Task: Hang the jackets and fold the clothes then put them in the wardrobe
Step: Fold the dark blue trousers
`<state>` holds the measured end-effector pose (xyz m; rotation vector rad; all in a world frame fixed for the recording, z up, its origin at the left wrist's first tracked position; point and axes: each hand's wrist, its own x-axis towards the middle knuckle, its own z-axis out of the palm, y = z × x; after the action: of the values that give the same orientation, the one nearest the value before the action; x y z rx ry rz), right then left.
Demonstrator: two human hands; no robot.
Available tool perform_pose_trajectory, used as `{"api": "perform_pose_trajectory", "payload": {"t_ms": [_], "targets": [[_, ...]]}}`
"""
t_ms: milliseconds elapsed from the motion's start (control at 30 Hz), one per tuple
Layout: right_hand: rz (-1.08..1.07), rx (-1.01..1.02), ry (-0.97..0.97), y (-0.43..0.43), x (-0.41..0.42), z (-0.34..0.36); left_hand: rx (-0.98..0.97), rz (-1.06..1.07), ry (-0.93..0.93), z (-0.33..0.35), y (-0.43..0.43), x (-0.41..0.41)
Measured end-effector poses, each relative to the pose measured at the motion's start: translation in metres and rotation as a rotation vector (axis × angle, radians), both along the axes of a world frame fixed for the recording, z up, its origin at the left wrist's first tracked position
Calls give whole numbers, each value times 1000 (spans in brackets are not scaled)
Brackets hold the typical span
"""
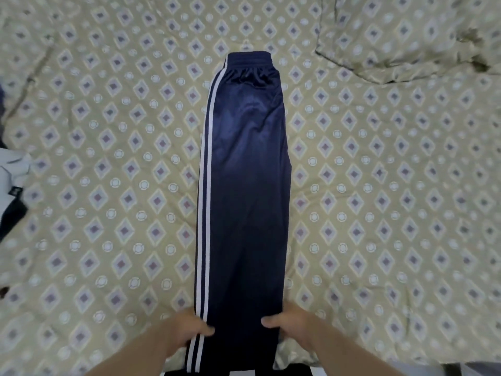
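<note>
Navy track pants (244, 185) with two white side stripes lie stretched out lengthwise on the bed, legs stacked one on the other, waistband at the far end. My left hand (189, 331) grips the striped left edge near the ankle end, thumb on top of the fabric. My right hand (287, 322) grips the right edge at the same height, thumb lying over the cloth. The fingers of both hands are tucked under the fabric and hidden. The leg cuffs hang off the near edge of the bed.
A beige bedspread (379, 199) with a diamond pattern covers the bed. A pillow (406, 31) in the same print lies at the far right. White and dark clothes (12, 185) are piled at the left edge.
</note>
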<state>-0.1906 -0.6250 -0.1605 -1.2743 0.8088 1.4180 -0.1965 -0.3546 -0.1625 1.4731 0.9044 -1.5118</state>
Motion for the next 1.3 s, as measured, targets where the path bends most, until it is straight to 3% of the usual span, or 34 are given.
{"api": "perform_pose_trajectory", "payload": {"t_ms": [200,367,467,567,667,767,1033,1133,1300], "targets": [[-249,67,106,-1,5,25,-149,348,85,22,6,5],[-606,130,30,7,58,37,-185,726,-70,41,0,66],[-778,269,-167,11,100,42,-242,856,-245,51,-9,116],[-780,302,-365,11,138,40,-306,769,-451,54,-16,165],[-554,76,-452,13,159,32,-142,498,-572,40,-15,191],[-312,-120,-465,15,154,18,-19,258,-536,21,-14,179],[-63,-117,-197,12,53,-7,42,156,-258,-3,-9,42],[-133,-127,-108,13,36,-6,60,215,-186,-1,-8,26],[-353,-114,-164,18,73,5,38,418,-359,19,-11,77]]}}
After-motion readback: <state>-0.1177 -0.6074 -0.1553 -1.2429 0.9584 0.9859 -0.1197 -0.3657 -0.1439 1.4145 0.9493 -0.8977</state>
